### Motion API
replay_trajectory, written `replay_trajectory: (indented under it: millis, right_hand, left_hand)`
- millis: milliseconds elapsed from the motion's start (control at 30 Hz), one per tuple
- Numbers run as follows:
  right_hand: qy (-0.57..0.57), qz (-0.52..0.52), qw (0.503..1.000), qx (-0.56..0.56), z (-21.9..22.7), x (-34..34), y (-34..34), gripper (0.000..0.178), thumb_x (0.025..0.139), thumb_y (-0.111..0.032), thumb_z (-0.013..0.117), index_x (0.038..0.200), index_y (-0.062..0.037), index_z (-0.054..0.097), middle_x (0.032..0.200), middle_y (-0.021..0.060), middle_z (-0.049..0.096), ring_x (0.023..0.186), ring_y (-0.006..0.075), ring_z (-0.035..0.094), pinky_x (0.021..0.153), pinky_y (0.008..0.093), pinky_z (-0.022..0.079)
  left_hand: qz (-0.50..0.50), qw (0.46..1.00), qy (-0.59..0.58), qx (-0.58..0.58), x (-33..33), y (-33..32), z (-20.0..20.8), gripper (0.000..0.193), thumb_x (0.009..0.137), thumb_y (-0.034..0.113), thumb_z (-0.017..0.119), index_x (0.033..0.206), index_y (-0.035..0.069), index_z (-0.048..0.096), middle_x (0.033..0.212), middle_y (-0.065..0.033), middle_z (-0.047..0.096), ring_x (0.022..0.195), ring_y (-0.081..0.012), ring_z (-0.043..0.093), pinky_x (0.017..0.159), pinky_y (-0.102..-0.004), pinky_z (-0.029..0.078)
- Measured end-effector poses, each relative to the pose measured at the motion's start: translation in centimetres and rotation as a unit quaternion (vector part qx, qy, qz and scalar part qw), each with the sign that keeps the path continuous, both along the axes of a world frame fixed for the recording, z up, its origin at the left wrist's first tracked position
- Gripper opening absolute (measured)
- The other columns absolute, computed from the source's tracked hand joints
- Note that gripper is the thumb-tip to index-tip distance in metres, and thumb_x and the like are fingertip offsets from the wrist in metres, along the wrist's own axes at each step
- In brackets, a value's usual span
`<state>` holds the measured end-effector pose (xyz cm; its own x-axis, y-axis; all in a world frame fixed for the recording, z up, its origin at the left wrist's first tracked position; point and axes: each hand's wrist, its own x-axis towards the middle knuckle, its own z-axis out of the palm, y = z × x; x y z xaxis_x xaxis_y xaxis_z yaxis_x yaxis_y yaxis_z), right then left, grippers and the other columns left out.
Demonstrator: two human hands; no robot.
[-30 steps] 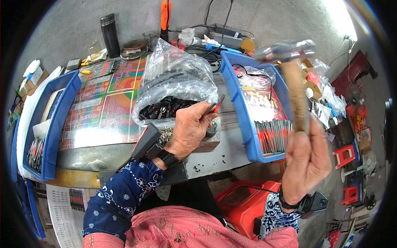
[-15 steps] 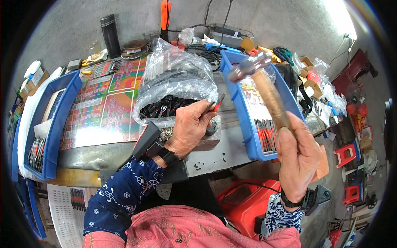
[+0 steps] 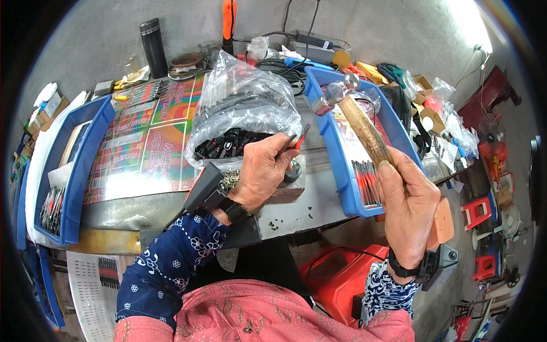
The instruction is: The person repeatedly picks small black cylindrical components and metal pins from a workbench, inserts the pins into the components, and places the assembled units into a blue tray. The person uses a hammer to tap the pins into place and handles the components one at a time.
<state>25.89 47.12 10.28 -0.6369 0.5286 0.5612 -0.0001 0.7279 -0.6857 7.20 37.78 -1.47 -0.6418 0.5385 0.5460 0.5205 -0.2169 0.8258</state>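
My right hand (image 3: 409,211) is wrapped round the wooden handle of a ball-peen hammer (image 3: 362,125). The metal head is raised above the blue bin on the right. My left hand (image 3: 263,171) pinches a small red-and-black tool (image 3: 299,142) whose tips point up and right. Its exact kind is unclear. That hand is over a metal block (image 3: 285,195), partly hiding it and a dark round piece on it. Behind the left hand, an open clear plastic bag (image 3: 242,117) holds many black pieces with red bits. Small metal parts (image 3: 230,179) lie at the bag's front.
The right blue bin (image 3: 342,182) contains a row of red-and-black tools. Another blue bin (image 3: 71,211) stands at the left with similar ones. Between it and the bag lies a colourful printed sheet (image 3: 139,165). A red stool (image 3: 342,279) is below the table edge.
The hammer, blurred earlier, now shows sharply, its head slightly lower and further right. My left hand keeps its pinch on the small tool and has barely moved.
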Motion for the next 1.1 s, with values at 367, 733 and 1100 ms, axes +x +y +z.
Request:
replay_trajectory:
  millis: [367, 733, 1100]
  right_hand:
    - [-0.065, -0.102, 0.971, 0.205, -7.7, -1.3, -1.3, 0.030, 0.090, -0.005, 0.058, 0.118, 0.0059, 0.057, 0.089, 0.0237, 0.060, 0.075, 0.0421, 0.061, 0.065, 0.0467, 0.049]
    - [-0.187, -0.243, 0.924, 0.227, -14.8, -3.6, -1.5, 0.032, 0.090, -0.007, 0.058, 0.121, -0.0022, 0.056, 0.090, 0.0204, 0.056, 0.074, 0.0402, 0.062, 0.061, 0.0480, 0.051]
    - [-0.069, -0.109, 0.953, 0.275, -11.7, -2.5, -4.9, 0.031, 0.083, -0.013, 0.070, 0.111, -0.0021, 0.064, 0.103, 0.0161, 0.059, 0.088, 0.0349, 0.059, 0.074, 0.0436, 0.050]
  left_hand:
    - [-0.002, 0.999, -0.034, 0.012, 0.3, -0.4, 0.8, 0.006, 0.090, 0.001, 0.067, 0.092, -0.004, 0.064, 0.076, -0.0040, 0.066, 0.062, -0.0074, 0.060, 0.057, -0.0229, 0.048]
    - [-0.039, 0.986, -0.159, 0.007, 1.3, -7.5, 3.5, 0.014, 0.092, 0.003, 0.063, 0.103, -0.004, 0.059, 0.082, -0.0061, 0.067, 0.062, -0.0067, 0.059, 0.057, -0.0203, 0.047]
    - [-0.127, 0.941, -0.306, -0.074, 3.9, -14.0, 3.0, 0.013, 0.093, 0.007, 0.064, 0.103, -0.001, 0.063, 0.086, -0.0062, 0.069, 0.062, -0.0055, 0.059, 0.055, -0.0178, 0.045]
